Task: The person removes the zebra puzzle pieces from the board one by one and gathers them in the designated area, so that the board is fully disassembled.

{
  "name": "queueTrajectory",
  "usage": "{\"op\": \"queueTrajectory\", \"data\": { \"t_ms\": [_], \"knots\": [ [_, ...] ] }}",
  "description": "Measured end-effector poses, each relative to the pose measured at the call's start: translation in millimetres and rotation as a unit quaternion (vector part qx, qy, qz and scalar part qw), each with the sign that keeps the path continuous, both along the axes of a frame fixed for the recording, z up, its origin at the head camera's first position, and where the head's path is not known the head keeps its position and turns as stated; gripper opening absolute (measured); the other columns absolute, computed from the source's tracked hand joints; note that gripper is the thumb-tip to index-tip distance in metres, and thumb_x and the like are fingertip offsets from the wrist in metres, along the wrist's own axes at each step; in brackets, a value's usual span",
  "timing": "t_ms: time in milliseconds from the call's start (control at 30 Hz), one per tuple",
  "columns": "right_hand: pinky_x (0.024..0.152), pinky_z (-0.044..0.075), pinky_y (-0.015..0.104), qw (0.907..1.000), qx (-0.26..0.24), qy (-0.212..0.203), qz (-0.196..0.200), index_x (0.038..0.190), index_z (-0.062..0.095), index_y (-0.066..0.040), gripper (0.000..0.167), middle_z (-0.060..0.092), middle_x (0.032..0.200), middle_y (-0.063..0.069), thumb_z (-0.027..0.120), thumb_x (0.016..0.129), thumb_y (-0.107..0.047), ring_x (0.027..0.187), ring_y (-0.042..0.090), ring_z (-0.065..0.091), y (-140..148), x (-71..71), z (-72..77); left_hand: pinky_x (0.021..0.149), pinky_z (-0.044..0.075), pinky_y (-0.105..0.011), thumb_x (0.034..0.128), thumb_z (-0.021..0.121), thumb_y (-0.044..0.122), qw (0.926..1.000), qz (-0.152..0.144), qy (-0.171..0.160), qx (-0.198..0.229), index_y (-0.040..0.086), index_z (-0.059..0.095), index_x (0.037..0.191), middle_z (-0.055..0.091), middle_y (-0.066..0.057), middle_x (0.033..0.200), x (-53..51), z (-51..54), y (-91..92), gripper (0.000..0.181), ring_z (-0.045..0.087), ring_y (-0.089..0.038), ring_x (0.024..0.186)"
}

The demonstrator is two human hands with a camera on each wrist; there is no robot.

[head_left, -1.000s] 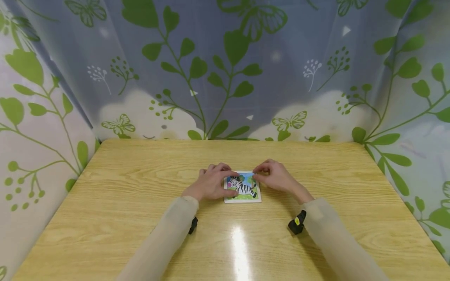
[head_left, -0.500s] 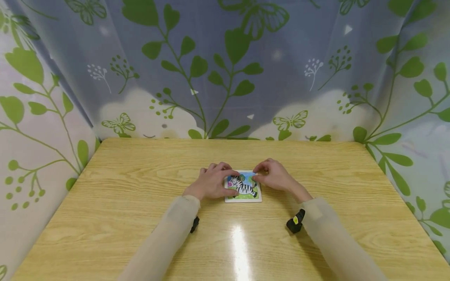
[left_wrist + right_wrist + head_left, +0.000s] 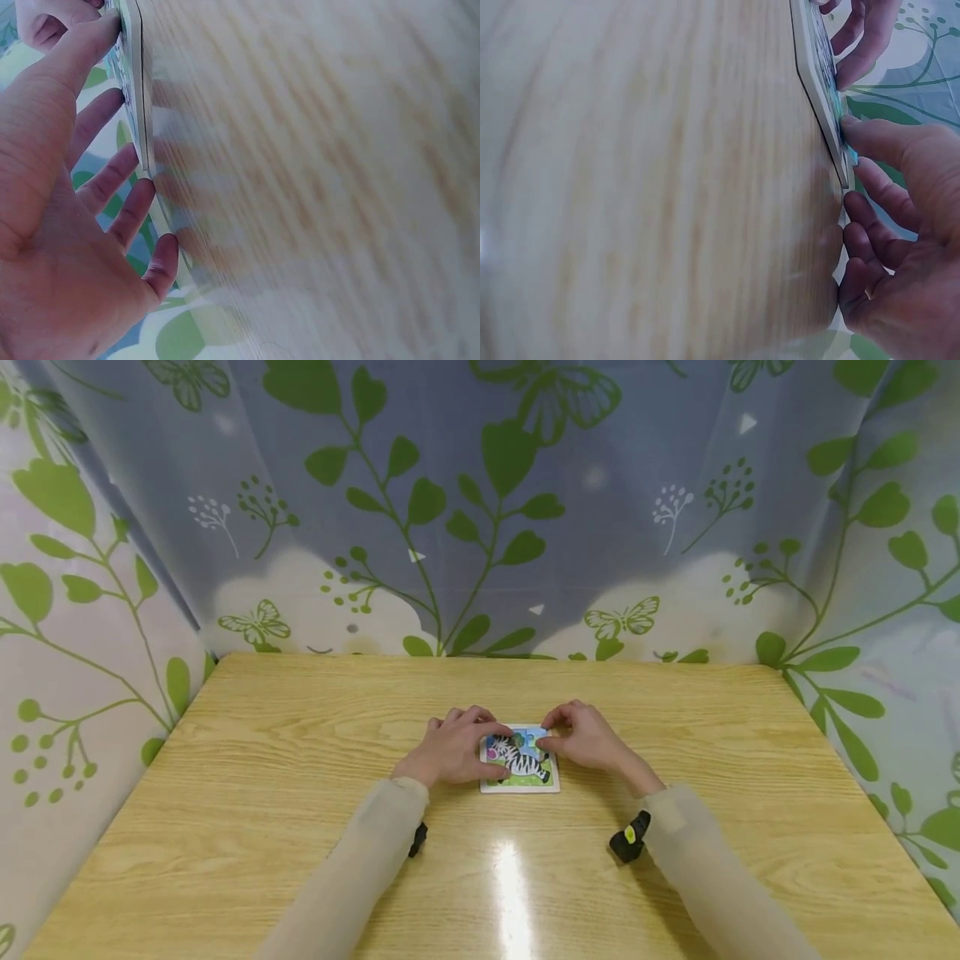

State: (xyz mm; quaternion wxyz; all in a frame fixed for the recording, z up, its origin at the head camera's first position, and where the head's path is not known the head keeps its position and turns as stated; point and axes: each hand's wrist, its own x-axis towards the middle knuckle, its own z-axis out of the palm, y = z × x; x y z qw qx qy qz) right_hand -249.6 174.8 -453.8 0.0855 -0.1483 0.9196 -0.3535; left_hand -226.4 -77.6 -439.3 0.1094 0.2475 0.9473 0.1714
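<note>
A small square jigsaw puzzle (image 3: 525, 768) with a zebra picture and a white border lies flat on the table. My left hand (image 3: 453, 752) rests on its left side, thumb and index finger spread over the picture. In the left wrist view that hand's (image 3: 82, 172) other fingers are loosely bent, their tips at the tabletop. At the puzzle's upper right corner my right hand (image 3: 588, 739) pinches a blue puzzle piece (image 3: 853, 156) between thumb and index finger. The right wrist view shows this piece tilted at the board's edge; the fingers hide part of it.
The wooden table (image 3: 300, 718) stretches out around the puzzle, with a bright glare streak in front of it. A leaf-patterned curtain (image 3: 480, 527) stands behind the table and along both sides. Both wrists wear small black devices (image 3: 630, 839).
The pinched piece has shifted slightly in the upper right corner, and its outline shows more clearly now. My left hand has stayed in place on the puzzle.
</note>
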Motion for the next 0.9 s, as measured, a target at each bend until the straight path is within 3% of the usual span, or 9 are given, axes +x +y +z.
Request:
{"op": "queueTrajectory", "data": {
  "t_ms": [133, 400, 600, 767, 900],
  "knots": [
    [0.097, 0.048, 0.045, 0.9998, -0.014, -0.009, -0.011, 0.107, 0.069, -0.006, 0.026, 0.066, 0.111, 0.012, 0.079, 0.089, -0.022, 0.105, 0.027, 0.06, 0, 2.5, -0.5, 0.105, 0.036, -0.059, 0.0887, 0.071, 0.061, 1.0, 0.001, -0.001, 0.002, 0.038, 0.056, 0.144, 0.048, 0.0, 0.152, 0.3, -1.5, 0.5, 0.061, 0.043, -0.033, 0.138],
    [0.076, 0.047, 0.028, 0.9976, -0.065, -0.017, -0.014, 0.106, 0.067, -0.005, 0.022, 0.067, 0.096, 0.008, 0.078, 0.09, -0.016, 0.085, 0.019, 0.058, 3, 4.3, -5.1, 0.106, 0.036, -0.06, 0.0889, 0.07, 0.061, 1.0, 0.002, -0.003, 0.001, 0.039, 0.056, 0.144, 0.047, 0.0, 0.153, 0.6, -1.5, 1.3, 0.06, 0.042, -0.033, 0.139],
    [0.072, 0.047, 0.025, 0.9958, -0.083, -0.032, -0.023, 0.106, 0.067, -0.003, 0.022, 0.068, 0.094, 0.009, 0.077, 0.09, -0.013, 0.083, 0.017, 0.059, 3, 4.0, -6.6, 0.106, 0.034, -0.06, 0.0901, 0.071, 0.057, 0.9999, 0.005, -0.004, 0.011, 0.038, 0.057, 0.143, 0.045, 0.0, 0.154, 2.8, -2.1, 2.3, 0.058, 0.04, -0.034, 0.141],
    [0.073, 0.048, 0.026, 0.9958, -0.082, -0.033, -0.025, 0.105, 0.067, -0.004, 0.021, 0.067, 0.093, 0.008, 0.077, 0.09, -0.013, 0.083, 0.018, 0.059, 1, 3.5, -5.7, 0.105, 0.032, -0.061, 0.0966, 0.068, 0.042, 0.9987, -0.033, -0.006, 0.038, 0.038, 0.062, 0.138, 0.041, 0.0, 0.159, 8.3, -1.6, 6.1, 0.042, 0.038, -0.035, 0.143],
    [0.072, 0.047, 0.026, 0.996, -0.081, -0.029, -0.024, 0.105, 0.067, -0.004, 0.02, 0.068, 0.093, 0.008, 0.077, 0.09, -0.013, 0.082, 0.018, 0.059, 1, 3.2, -4.2, 0.105, 0.032, -0.06, 0.1012, 0.061, 0.036, 0.9977, -0.061, -0.011, 0.026, 0.042, 0.062, 0.139, 0.041, 0.001, 0.159, 10.9, 0.6, 8.1, 0.038, 0.038, -0.034, 0.142]
  ]
}}
